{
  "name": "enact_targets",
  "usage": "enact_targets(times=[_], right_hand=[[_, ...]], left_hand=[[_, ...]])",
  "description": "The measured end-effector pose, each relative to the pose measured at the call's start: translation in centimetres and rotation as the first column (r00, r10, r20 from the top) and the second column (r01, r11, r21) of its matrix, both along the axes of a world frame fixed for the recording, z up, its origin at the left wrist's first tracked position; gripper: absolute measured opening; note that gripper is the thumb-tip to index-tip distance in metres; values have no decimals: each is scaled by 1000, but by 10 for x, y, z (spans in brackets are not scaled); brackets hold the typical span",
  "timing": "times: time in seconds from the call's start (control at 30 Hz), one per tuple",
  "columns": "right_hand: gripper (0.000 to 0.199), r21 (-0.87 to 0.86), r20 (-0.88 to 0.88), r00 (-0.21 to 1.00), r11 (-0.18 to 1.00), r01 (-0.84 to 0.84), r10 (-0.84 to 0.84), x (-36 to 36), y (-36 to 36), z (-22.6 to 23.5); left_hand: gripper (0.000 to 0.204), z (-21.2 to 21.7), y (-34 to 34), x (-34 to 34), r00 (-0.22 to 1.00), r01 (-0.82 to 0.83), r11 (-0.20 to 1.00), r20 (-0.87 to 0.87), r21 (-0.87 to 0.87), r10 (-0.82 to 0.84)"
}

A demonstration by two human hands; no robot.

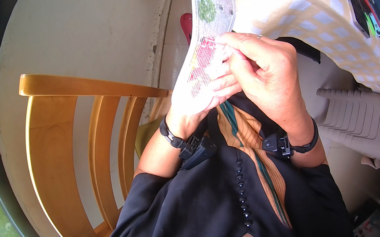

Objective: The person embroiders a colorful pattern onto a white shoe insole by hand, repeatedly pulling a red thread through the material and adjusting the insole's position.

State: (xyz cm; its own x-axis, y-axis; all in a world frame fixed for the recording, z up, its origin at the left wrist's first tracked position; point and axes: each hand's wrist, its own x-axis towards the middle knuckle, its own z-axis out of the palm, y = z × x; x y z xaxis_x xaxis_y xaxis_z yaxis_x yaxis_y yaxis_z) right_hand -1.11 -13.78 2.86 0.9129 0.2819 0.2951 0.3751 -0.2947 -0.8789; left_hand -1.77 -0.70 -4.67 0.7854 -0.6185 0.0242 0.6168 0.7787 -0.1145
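Insole [207, 25] runs long-axis up and away from the chest, heel end clasped from behind by left hand [193, 105]; right hand [262, 68], nearer its stitched middle, pinches closed at the insole's right edge.

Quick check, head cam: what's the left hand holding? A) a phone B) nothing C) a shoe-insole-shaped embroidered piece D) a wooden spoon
C: the left hand grips a pale insole-shaped piece with green and red stitched patches, holding it up from below while the right hand pinches at its edge near the red stitching.
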Motion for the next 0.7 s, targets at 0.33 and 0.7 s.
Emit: enact_targets(times=[0.33,0.7], right_hand=[[13,122,-108,994,993,-2,16,2,-8,3],[22,-333,665,746,885,326,-24,16,-7,-21]], left_hand=[[36,33,1,24,980,-67,876,198,477,-33],[28,23,-8,33,860,-509,494,443,705,255]])
